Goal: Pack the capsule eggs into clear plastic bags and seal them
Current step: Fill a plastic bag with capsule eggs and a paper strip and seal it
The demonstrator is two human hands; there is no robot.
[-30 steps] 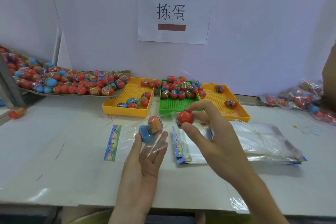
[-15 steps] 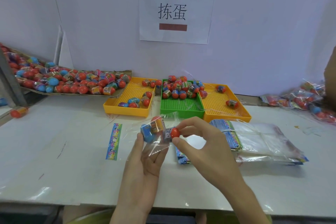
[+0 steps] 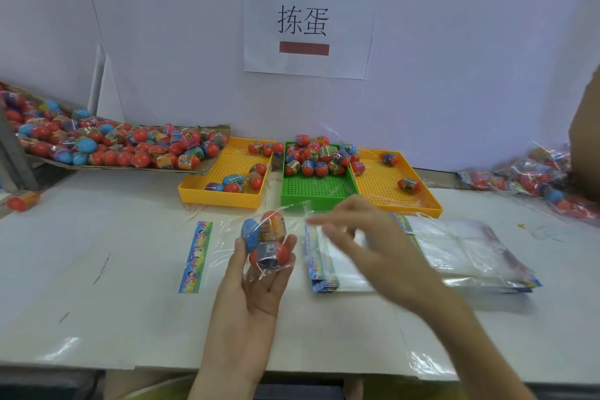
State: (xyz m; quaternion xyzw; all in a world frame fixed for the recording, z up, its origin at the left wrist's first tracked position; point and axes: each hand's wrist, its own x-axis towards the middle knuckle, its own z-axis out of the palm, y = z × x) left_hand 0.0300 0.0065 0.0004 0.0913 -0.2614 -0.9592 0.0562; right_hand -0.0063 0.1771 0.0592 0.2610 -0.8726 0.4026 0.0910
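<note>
Left hand, palm up over the table, cradles a clear bag with three eggs inside; thumb and fingers curl round the bundle. One egg is blue, two are red-capped. The bag's printed header strip lies flat on the table to the left.

Right hand hovers just right of the bag, blurred, fingers loosely spread, holding nothing that can be made out.

Beneath the right hand: a stack of empty bags.

Behind, left to right: yellow tray with a few eggs, green tray heaped at its far end, second yellow tray with two eggs.

Far left: cardboard piled with loose eggs. Far right: filled bags by the wall. Paper sign above the trays.
</note>
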